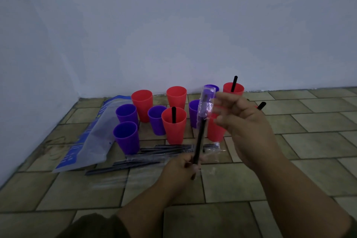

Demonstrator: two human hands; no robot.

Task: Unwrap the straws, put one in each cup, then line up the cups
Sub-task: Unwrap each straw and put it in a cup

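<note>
I was working in a plain indoor room, down at floor level in one corner of it. The floor (251, 179) was laid with rectangular beige-green tiles in staggered rows with dark joints, some of them stained. A bare white painted wall (193, 25) rose straight from the tiles ahead of me, and a second white wall (23, 83) met it on my left. The light was dim and bluish. My things stood directly on the tiles: red plastic cups (142, 105), purple plastic cups (126, 137), a blue-and-clear plastic bag (92, 141) and thin dark straws (154, 152) in clear wrappers. Whether the room belonged to a home I could not tell.
</note>
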